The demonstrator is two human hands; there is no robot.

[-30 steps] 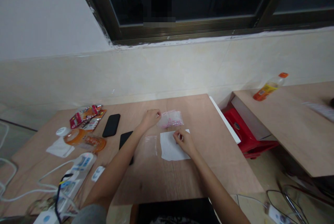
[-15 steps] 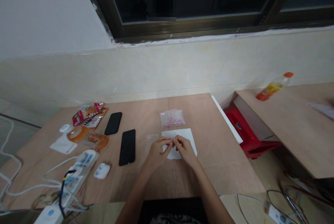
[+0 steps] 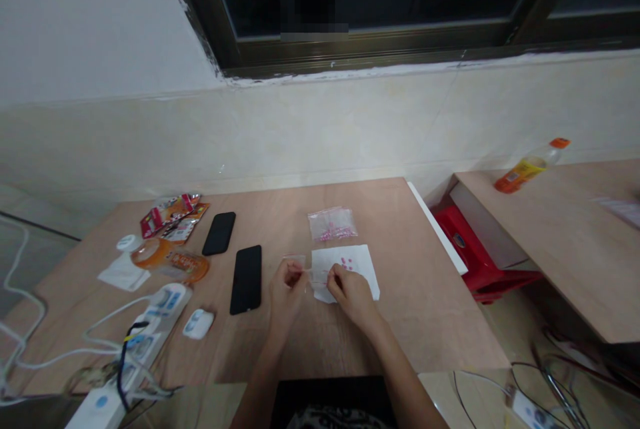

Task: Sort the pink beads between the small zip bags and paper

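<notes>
My left hand [image 3: 290, 279] is closed in a pinch on a small clear plastic bag [image 3: 314, 276], which reaches over the left edge of a white paper sheet [image 3: 367, 276]. Over the sheet, my right hand [image 3: 354, 290] has its thumb and fingers pressed together near the bag; whatever it grips is too small to make out. Several small pink pieces [image 3: 346, 263] lie on the paper just beyond my right fingers. Clear bags holding pink pieces [image 3: 333, 224] rest behind the sheet. Another flat clear bag [image 3: 295, 258] lies partly hidden by my left hand.
Left of my hands lie two black phones [image 3: 246, 280], a white earbud case [image 3: 199, 324], an orange bottle [image 3: 173, 261] on its side, snack packets [image 3: 173, 216] and a power strip [image 3: 145, 342] with cables. A red stool [image 3: 470, 249] stands between the two tables.
My hands have moved apart, the left one going leftward with the clear bag. Pink pieces on the paper now show, where my hands were before.
</notes>
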